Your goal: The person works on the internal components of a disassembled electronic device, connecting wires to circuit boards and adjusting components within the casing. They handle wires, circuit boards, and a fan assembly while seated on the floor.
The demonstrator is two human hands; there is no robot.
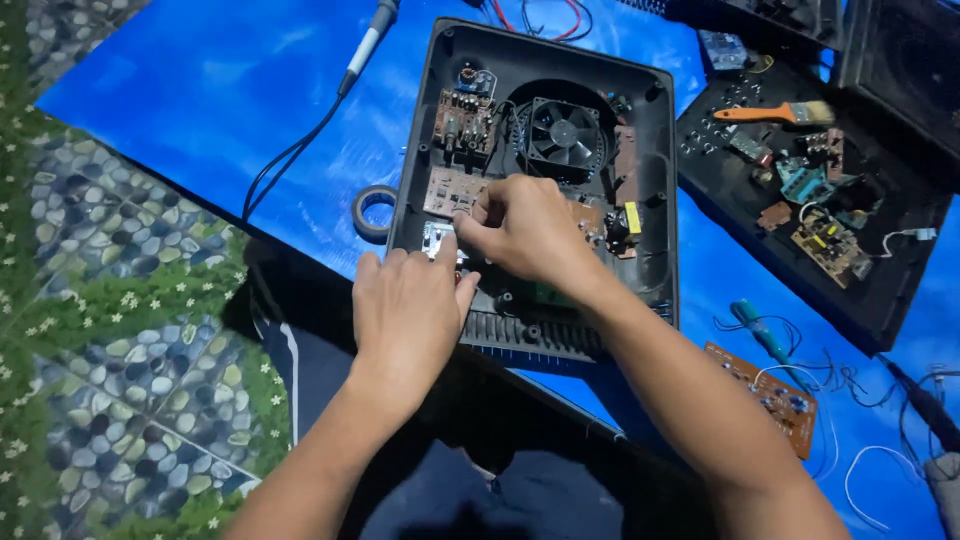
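Right grip on circuit board.

Head view, steeply downward, close

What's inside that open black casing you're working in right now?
Inside the black casing: a round fan, brown circuit boards and a yellow part. The left hand and right hand cover the middle.
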